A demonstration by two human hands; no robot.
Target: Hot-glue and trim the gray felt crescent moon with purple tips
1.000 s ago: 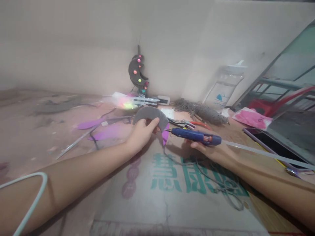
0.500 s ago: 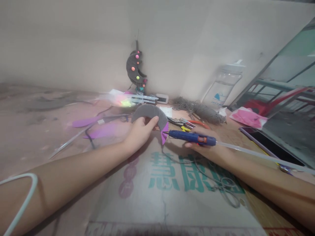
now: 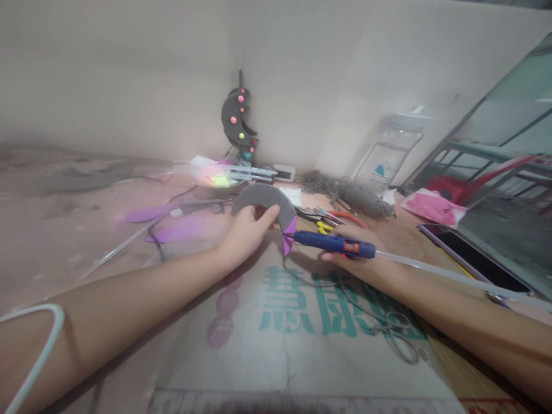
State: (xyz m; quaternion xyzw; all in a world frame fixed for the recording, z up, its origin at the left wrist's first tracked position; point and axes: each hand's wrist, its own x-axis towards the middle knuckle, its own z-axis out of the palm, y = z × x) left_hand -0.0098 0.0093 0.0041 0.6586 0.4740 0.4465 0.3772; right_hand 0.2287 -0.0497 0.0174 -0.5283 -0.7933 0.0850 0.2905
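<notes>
My left hand [image 3: 252, 227] is closed on a grey crescent moon [image 3: 264, 195], its thumb pressed against the inner curve. At the crescent's lower right tip is a purple piece [image 3: 288, 237], folded to a point. My right hand [image 3: 349, 244] grips a blue glue gun [image 3: 334, 242] whose nozzle meets the purple piece or is right at it. Out of the gun's back end runs a long clear glue stick [image 3: 431, 270]. Grey yarn [image 3: 310, 283] trails below the crescent over a printed sheet [image 3: 259, 368].
A finished-looking grey moon with coloured pompoms [image 3: 235, 119] hangs by the wall. Behind my hands lie a grey yarn bundle [image 3: 353, 194], pliers [image 3: 321, 217] and clear sticks [image 3: 254, 171]. Purple pieces [image 3: 149, 213] lie left; a bottle [image 3: 390, 149] and a phone [image 3: 474, 256] are right.
The glue gun and my right hand have shifted very slightly left, with the nozzle staying at the purple piece. My left hand keeps its hold on the crescent.
</notes>
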